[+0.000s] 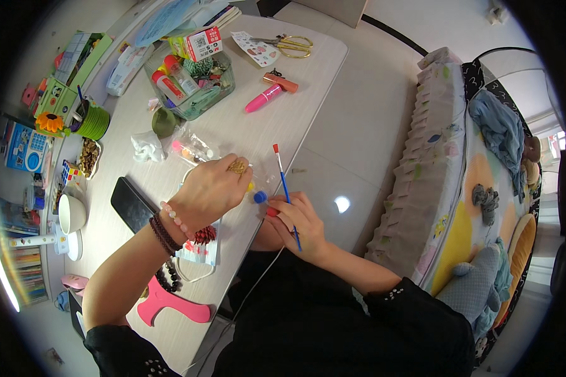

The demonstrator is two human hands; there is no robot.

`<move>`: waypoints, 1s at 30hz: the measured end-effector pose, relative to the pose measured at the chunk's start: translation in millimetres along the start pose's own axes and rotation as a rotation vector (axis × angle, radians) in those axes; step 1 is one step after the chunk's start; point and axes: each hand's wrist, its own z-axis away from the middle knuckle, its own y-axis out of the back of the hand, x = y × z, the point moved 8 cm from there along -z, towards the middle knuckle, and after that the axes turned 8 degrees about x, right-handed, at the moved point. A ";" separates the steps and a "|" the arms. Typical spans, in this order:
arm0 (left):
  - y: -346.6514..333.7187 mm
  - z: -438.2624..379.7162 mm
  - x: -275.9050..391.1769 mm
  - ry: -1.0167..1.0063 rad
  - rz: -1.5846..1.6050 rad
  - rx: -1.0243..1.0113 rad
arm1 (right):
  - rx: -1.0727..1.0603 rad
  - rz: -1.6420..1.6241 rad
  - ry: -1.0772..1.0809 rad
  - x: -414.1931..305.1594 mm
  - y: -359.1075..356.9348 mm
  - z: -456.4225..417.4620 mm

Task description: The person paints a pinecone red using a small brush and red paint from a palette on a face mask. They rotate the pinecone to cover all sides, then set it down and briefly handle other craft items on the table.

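My right hand (302, 221) holds a slim paintbrush (284, 181) with a blue handle, its red tip pointing up. A small red pot or cap (272, 212) sits at the thumb and fingertips of this hand. My left hand (214, 186) is bent over the table edge, its fingertips mostly hidden. A gold ring-like piece (237, 166) shows at its fingers. Between the hands is a blue paint pot (260, 197), with a yellow one (251, 186) partly behind the left fingers. Under my left wrist, a red-coloured pine cone (205, 234) lies on a stained face mask (203, 253).
A clear bag (195, 147) with small coloured pieces lies beyond my left hand. Nearby are a black phone (131, 202), crumpled tissue (147, 146), a full plastic basket (217, 101), gold-handled scissors (295, 46), a pink tube (263, 98) and a pink Y-shaped piece (170, 301). A bed (445, 188) stands at right.
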 end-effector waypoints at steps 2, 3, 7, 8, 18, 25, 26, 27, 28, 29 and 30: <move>1.6 2.6 -0.8 0.017 0.019 0.012 | -0.003 0.011 0.009 -3.0 -2.9 -3.9; 2.6 4.0 -1.9 0.024 0.033 0.022 | -0.004 0.018 0.014 -4.1 -4.1 -5.0; 4.6 7.9 -2.7 0.027 0.047 0.055 | 0.042 0.025 0.002 -4.4 -5.5 -7.4; 5.4 8.7 -2.4 0.027 0.050 0.060 | 0.055 0.028 -0.003 -5.4 -5.8 -11.5; 14.1 8.7 -1.9 0.063 0.170 0.104 | 0.060 0.170 0.096 -4.7 -8.4 -23.0; 33.3 20.2 -30.2 0.302 0.388 0.235 | 0.097 0.219 0.036 7.3 -6.9 -29.5; 41.7 34.5 -42.4 0.465 0.398 0.269 | 0.074 0.205 0.056 6.0 -3.1 -29.5; 62.0 47.1 -47.2 0.490 0.329 0.426 | 0.050 0.195 0.105 1.2 2.9 -29.6; 65.6 68.8 -57.1 0.674 0.349 0.429 | 0.024 0.188 0.153 -2.8 9.3 -29.2; 70.2 95.4 -62.1 0.858 0.368 0.430 | -0.002 0.180 0.202 -8.4 14.0 -26.7; 79.4 117.9 -58.5 0.948 0.320 0.354 | -0.076 0.144 0.146 -11.6 15.0 -18.4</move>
